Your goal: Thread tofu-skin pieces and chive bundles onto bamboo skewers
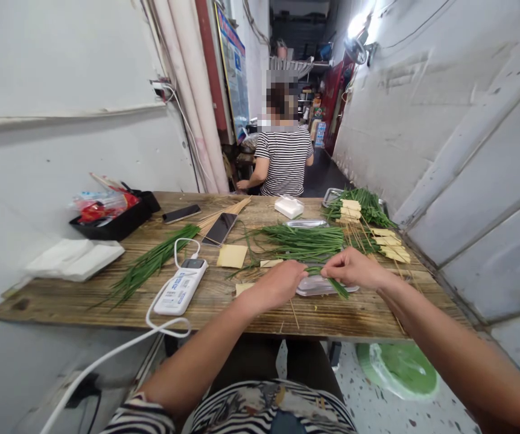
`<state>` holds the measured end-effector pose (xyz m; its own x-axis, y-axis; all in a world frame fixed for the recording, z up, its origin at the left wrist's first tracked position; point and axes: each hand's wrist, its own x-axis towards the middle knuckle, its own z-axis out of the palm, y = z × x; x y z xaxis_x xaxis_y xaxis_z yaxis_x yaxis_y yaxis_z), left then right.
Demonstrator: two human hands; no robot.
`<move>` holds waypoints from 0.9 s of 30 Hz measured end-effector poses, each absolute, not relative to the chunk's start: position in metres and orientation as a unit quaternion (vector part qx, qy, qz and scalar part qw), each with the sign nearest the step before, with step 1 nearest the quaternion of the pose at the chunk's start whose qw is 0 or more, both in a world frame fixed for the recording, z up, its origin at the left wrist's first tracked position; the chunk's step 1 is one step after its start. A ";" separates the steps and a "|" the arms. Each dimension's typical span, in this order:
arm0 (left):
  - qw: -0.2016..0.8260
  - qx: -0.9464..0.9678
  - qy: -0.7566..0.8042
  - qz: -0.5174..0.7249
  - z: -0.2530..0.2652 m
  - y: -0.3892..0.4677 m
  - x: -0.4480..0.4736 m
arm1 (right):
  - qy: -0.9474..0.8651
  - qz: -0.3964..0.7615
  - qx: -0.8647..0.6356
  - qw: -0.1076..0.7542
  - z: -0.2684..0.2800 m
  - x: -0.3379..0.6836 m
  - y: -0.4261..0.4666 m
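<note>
Over the front of the wooden table, a small bunch of green chives (339,289) stretches between my two hands. My left hand (285,282) is closed on its left end. With thumb and fingers pinched, my right hand (348,268) grips it further right, and loose ends hang below. A clear plastic tray (327,286) lies under the hands. Behind them is a larger heap of chives (307,241). A thin wooden skewer (295,314) sticks out below my left hand; whether that hand holds it I cannot tell. Left of it lies a square yellow tofu-skin-like sheet (231,256).
Filled skewers (391,247) and more chives (364,205) lie at the right. Left are a power bank (181,288) with a cable, a phone (220,229), bare skewers (235,208) and a black box (115,223). Beyond the table is a person (285,160) in stripes.
</note>
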<state>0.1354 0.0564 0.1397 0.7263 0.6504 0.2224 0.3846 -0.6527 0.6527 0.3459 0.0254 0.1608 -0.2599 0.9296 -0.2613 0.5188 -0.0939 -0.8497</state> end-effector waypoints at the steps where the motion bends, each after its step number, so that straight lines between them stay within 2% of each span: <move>1: 0.297 0.874 0.308 0.231 0.140 0.055 0.136 | -0.624 0.477 -0.573 0.232 0.161 0.344 0.025; 4: 0.328 0.843 0.344 0.253 0.135 0.054 0.141 | -0.578 0.480 -0.592 0.291 0.159 0.334 0.020; 10: 0.506 0.714 0.347 0.338 0.114 0.048 0.151 | -0.493 0.496 -0.577 0.422 0.136 0.307 0.009; 15: 0.465 0.731 0.351 0.355 0.119 0.040 0.152 | -0.452 0.487 -0.545 0.511 0.115 0.291 0.007; 19: 0.504 0.729 0.326 0.330 0.123 0.038 0.151 | -0.523 0.448 -0.546 0.477 0.111 0.286 0.006; 24: 0.437 0.763 0.349 0.323 0.116 0.044 0.146 | -0.727 0.232 -0.525 0.377 0.123 0.296 0.001; 27: 0.471 0.759 0.338 0.295 0.113 0.047 0.142 | -0.760 0.168 -0.547 0.308 0.134 0.308 -0.003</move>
